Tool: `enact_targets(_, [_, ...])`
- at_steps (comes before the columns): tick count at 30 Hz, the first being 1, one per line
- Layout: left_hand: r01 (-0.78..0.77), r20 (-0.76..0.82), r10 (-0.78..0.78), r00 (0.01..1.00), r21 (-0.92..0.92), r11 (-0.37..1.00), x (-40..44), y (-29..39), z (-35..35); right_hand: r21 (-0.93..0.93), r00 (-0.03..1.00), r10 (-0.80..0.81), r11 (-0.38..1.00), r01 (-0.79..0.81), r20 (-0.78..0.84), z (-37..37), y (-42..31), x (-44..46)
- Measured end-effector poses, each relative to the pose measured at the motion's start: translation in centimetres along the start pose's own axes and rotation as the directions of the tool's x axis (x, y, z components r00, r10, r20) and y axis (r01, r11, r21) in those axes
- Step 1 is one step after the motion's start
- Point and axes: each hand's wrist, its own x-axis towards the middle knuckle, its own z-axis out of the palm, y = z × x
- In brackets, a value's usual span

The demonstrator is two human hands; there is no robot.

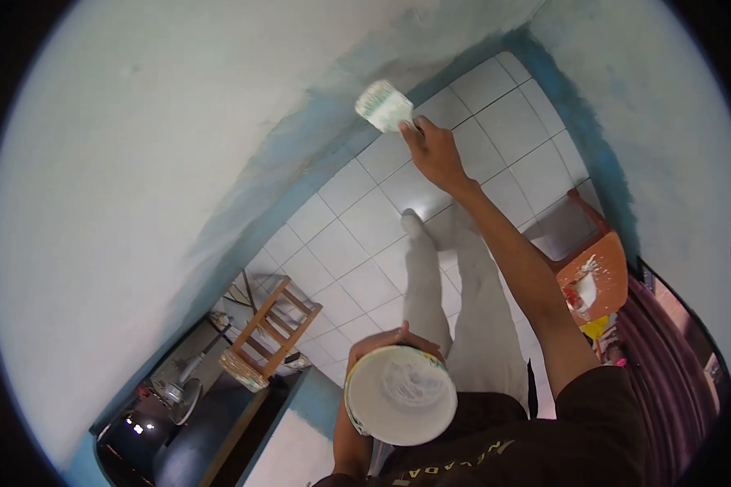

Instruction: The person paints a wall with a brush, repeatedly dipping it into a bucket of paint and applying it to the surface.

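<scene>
My right hand (439, 154) is closed round the handle of a wide paintbrush (384, 106). Whitish paint coats the brush, and its bristles point up and left, close to the wall (219, 105); whether they touch it I cannot tell. My left hand (394, 337) is wrapped round a white paint bucket (400, 395) in front of my body. White paint streaks show on the bucket's inside. Over old blue paint, the wall carries pale, patchy coats, with a blue band left along its lower edge.
A wooden stool (276, 329) stands at the left beside a fan (179, 394) and a dark glossy surface. To the right is an orange plastic chair (605, 272) with paint-spattered items, near a purple striped curtain (666, 365). White tiles (369, 219) cover the floor.
</scene>
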Motion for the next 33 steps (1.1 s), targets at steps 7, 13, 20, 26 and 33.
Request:
enact_targets(7, [0.094,0.065,-0.090,0.994,-0.056,0.994,3.5,-2.3,-3.2,0.155,0.975,-0.166,0.970,0.189,-0.149,5.8,1.5,6.6])
enact_targets(13, [0.442,0.111,-0.432,0.895,-0.087,0.893,6.0,-2.7,-6.0,-0.028,0.991,-0.071,0.997,0.069,-0.116,8.8,12.3,8.0])
enact_targets(20, [0.573,0.196,-0.553,0.810,-0.064,0.817,6.7,-0.8,-6.9,-0.206,0.993,0.094,0.973,-0.108,-0.077,4.2,2.6,5.5])
enact_targets(26, [0.248,0.201,-0.245,0.949,0.009,0.969,5.7,-1.2,-7.4,-0.051,0.999,-0.022,0.998,0.021,-0.028,0.3,-10.5,3.2])
enact_targets(33, [0.220,0.215,-0.215,0.953,0.003,0.976,7.4,-2.0,-8.6,-0.147,0.952,-0.259,0.961,0.236,-0.164,8.3,7.8,7.7])
